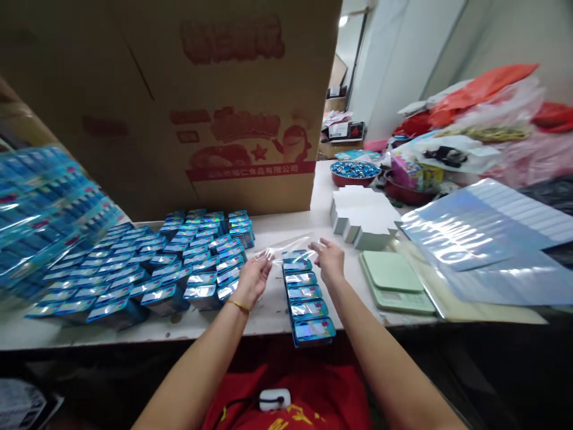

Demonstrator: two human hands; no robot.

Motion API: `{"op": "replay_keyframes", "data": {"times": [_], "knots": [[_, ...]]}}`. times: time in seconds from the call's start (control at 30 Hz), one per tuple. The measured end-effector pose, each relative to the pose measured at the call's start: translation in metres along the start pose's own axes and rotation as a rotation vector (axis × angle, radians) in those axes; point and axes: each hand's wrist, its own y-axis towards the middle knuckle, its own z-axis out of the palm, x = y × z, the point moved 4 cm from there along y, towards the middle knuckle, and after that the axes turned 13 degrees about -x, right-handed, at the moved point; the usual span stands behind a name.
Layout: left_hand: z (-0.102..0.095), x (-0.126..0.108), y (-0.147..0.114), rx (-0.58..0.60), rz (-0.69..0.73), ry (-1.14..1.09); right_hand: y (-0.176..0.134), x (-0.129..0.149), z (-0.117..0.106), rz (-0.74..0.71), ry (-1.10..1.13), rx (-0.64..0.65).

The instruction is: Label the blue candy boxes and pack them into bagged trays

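A clear plastic bag (290, 243) stretches between my two hands. My left hand (255, 278) pinches its left end between thumb and fingers. At the other end, my right hand (330, 261) has its fingers closed on the film. Below the bag, a row of several blue shiny packs (305, 294) runs toward me, its near end at the table's front edge. The bag lies over or just above the far end of this row; I cannot tell whether they touch.
Many blue packs (161, 295) stand in rows on the left, before a large cardboard box (250, 197). To the right are a green scale (394, 280), stacked white cards (364, 209) and shiny plastic sheets (483, 239). A red bowl (353, 181) of small blue pieces sits farther back.
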Motion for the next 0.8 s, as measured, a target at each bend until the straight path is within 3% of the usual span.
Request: {"op": "replay_keyframes", "data": {"times": [0.07,0.13,0.27,0.33,0.4,0.5,0.57,0.63,0.8], "knots": [[0.020,-0.009,0.019,0.022,0.056,0.018,0.015,0.003,0.014,0.119,0.054,0.008],[0.047,-0.029,0.026,0.068,0.177,0.033,0.025,0.025,0.026,0.156,0.103,0.037],[0.103,-0.076,0.013,0.245,0.534,0.016,0.036,0.095,0.042,-0.028,0.307,0.198],[0.114,-0.079,0.012,0.317,0.648,0.000,0.042,0.108,0.045,-0.142,0.395,0.287],[0.109,-0.060,0.026,0.270,0.643,0.061,0.053,0.087,0.045,-0.148,0.392,0.319],[0.070,-0.002,0.064,-0.041,0.471,0.387,0.071,0.007,0.039,0.029,0.148,0.293],[0.044,0.031,0.081,-0.078,0.421,0.490,0.074,-0.045,0.029,0.058,-0.078,0.284],[0.021,0.054,0.088,-0.115,0.423,0.555,0.068,-0.078,0.018,0.006,-0.192,0.291],[0.002,0.073,0.082,-0.112,0.600,0.734,0.035,-0.088,0.003,-0.335,-0.384,0.189]]}}
